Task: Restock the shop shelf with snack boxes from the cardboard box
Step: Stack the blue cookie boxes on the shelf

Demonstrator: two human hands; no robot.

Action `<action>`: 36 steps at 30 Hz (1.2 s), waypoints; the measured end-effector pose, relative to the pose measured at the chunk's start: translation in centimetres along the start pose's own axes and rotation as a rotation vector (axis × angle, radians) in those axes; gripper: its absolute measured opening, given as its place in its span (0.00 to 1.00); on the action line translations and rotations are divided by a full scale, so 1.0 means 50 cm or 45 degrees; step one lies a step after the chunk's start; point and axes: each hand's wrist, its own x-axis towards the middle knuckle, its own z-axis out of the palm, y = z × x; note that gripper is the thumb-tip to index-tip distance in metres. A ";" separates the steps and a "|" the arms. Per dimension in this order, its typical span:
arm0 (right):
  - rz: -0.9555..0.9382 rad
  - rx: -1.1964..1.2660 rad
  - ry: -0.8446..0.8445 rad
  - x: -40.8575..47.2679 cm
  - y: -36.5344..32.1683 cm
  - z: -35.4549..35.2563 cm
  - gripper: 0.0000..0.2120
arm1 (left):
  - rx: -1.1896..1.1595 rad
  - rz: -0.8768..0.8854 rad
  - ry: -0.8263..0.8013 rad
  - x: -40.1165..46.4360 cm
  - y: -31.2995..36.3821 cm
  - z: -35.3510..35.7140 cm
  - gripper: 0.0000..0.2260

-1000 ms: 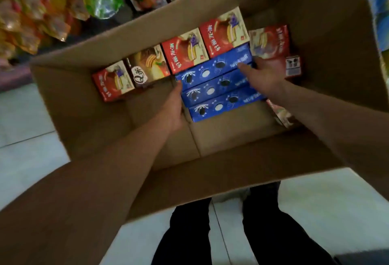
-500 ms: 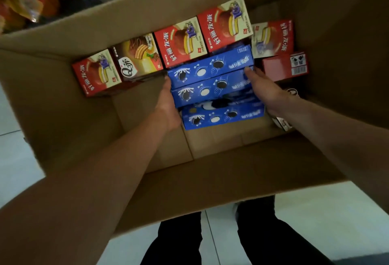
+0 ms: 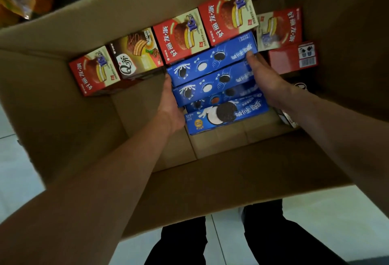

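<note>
Currently my left hand (image 3: 171,104) and right hand (image 3: 266,79) clamp opposite ends of the blue cookie boxes (image 3: 212,75) inside the cardboard box (image 3: 231,180), fingers pressing inward. I should squeeze evenly and lift level, so the lower, tilted packs do not slip.

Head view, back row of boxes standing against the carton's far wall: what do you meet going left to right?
Red pie box → brown Q box → second red pie box → third red pie box → fourth red pie box, turned the other way.
</note>
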 end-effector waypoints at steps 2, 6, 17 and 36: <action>-0.010 -0.007 -0.024 -0.006 0.008 0.003 0.35 | -0.023 -0.021 0.018 -0.012 -0.005 -0.007 0.32; -0.020 -0.014 -0.020 -0.035 0.018 0.024 0.35 | -0.036 -0.022 0.091 -0.054 -0.028 -0.042 0.31; 0.013 0.032 0.039 -0.041 -0.014 0.003 0.32 | -0.011 -0.027 -0.014 -0.052 0.004 0.000 0.28; 0.084 -0.015 -0.068 0.024 -0.033 0.003 0.49 | -0.046 -0.027 -0.067 0.005 0.013 0.000 0.33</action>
